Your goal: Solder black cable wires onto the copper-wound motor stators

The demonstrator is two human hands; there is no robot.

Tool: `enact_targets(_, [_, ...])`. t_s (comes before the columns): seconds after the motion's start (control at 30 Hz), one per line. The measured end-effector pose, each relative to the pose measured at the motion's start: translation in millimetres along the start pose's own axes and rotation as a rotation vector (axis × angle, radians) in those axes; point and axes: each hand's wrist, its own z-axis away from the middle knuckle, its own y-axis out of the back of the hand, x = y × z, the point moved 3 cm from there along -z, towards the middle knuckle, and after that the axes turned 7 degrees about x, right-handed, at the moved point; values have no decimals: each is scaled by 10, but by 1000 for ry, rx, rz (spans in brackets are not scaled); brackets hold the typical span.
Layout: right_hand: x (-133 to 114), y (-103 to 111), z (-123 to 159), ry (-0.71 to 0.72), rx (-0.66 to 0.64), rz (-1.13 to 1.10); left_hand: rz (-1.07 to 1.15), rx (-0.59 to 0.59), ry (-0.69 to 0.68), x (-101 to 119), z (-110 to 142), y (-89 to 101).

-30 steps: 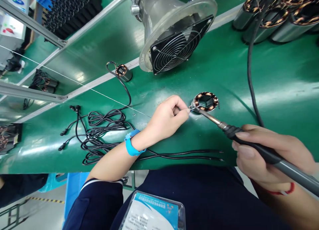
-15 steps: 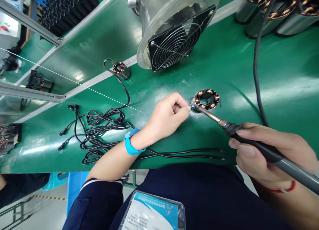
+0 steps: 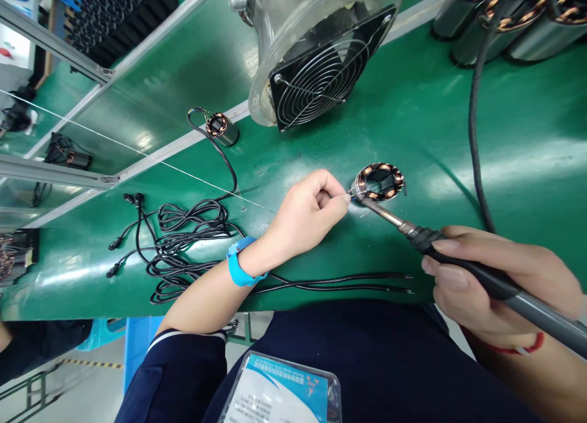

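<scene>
A motor stator (image 3: 383, 195) with copper windings stands upright on the green bench. At its left rim, my left hand (image 3: 316, 212) is closed in a pinch on thin solder wire (image 3: 215, 183), which stretches in from the upper left and passes behind the hand. Tiny lead ends show by the fingertips, one bluish; their exact joint is too small to make out. My right hand (image 3: 499, 282) grips a soldering iron (image 3: 477, 270) by its black handle. The iron's tip rests against the stator's near left rim, close to my left fingertips.
A fume extractor with a fan grille (image 3: 316, 93) stands behind. Coiled black cables (image 3: 192, 246) lie left, with two stripped ends (image 3: 385, 285) along the front edge. Another stator (image 3: 222, 128) sits at the back; several more stators (image 3: 541, 38) are upper right, beside a hanging cord (image 3: 474, 117).
Both hands, the soldering iron and the stator hold nearly the same positions. The view has shifted very slightly.
</scene>
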Motion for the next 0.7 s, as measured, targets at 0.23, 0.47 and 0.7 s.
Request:
enact_targets(0.23, [-50,-39,-104,13,2,74,-5,4,15,19,4,-3])
enact_targets(0.47, [-48,-216,-196,-116,-53,141,-3,6,56,43,2,-7])
enact_targets(0.7, [-36,-316,-288,-189,-173,271,4,-5,32,28,-7,-3])
